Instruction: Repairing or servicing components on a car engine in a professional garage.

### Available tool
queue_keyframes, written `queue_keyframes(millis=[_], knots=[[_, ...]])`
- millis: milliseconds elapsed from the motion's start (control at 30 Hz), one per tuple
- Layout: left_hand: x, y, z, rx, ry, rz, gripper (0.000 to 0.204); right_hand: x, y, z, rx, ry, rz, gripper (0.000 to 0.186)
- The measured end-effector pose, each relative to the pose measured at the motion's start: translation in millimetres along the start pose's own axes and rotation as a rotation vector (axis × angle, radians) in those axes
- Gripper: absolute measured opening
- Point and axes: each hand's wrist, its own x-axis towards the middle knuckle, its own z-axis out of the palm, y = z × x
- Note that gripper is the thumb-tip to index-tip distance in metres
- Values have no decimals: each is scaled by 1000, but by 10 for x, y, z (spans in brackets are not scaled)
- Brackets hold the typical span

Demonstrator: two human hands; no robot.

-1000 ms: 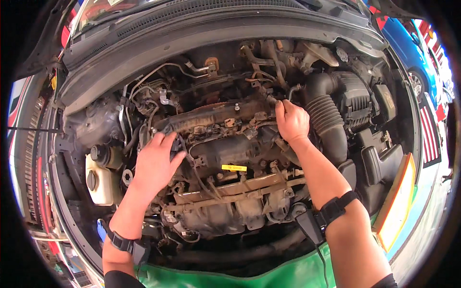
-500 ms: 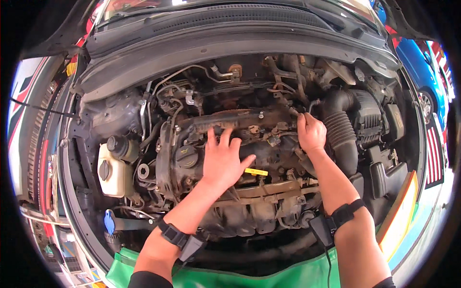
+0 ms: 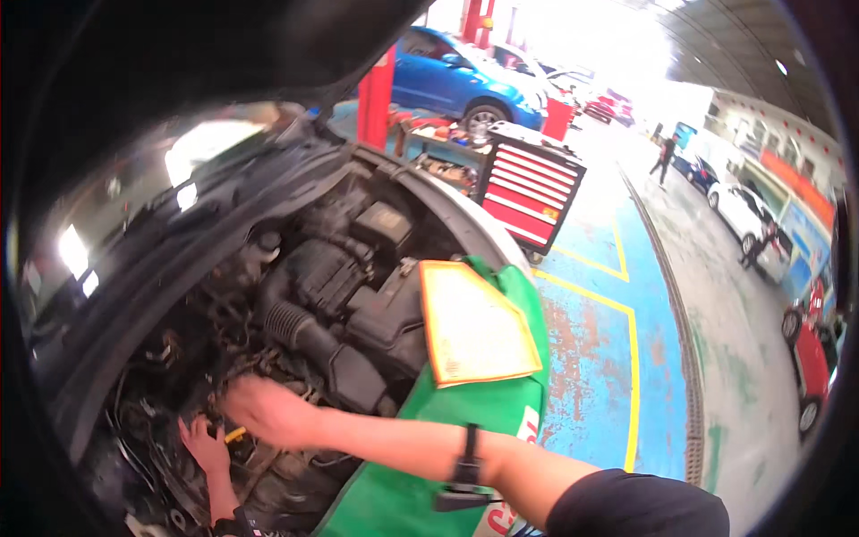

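- Engine (image 3: 277,467) lies left of the green cover (image 3: 380,492)!
- Left hand (image 3: 208,447): fingers spread, gripping nothing visible.
- Right hand (image 3: 268,413) blurs; can't tell its grip.
- Hasty sweep could knock the yellow tab (image 3: 235,435).

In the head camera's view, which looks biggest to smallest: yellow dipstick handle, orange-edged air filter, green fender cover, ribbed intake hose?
1. Green fender cover, though partly hidden
2. Orange-edged air filter
3. Ribbed intake hose
4. Yellow dipstick handle, plainly smallest
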Motion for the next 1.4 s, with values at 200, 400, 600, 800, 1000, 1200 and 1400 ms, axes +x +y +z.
queue_keyframes(millis=[200,400,600,800,1000,1200,1400], knots=[[-21,101,-334,24,-195,-250,73,-2940,-834,-1711,-20,-40,179,45],[-693,1587,-1396,96,-159,-95,38,-6773,-1217,-2396,-638,310,1462,35],[-1682,3214,-1629,-82,-235,5,55,-10598,-1520,-759,184,-64,2053,41],[-2825,4154,-1009,422,-449,-5,72,-12141,-1536,-587,900,352,2307,43],[-2546,4759,-919,160,-757,-316,74,-12107,-276,-2037,162,306,1931,41],[-1738,6308,-659,39,-3,-70,46,-10934,985,-3083,517,691,1786,44],[-823,7666,1070,-173,-247,-110,41,-10947,2501,-3973,577,367,1506,43]])
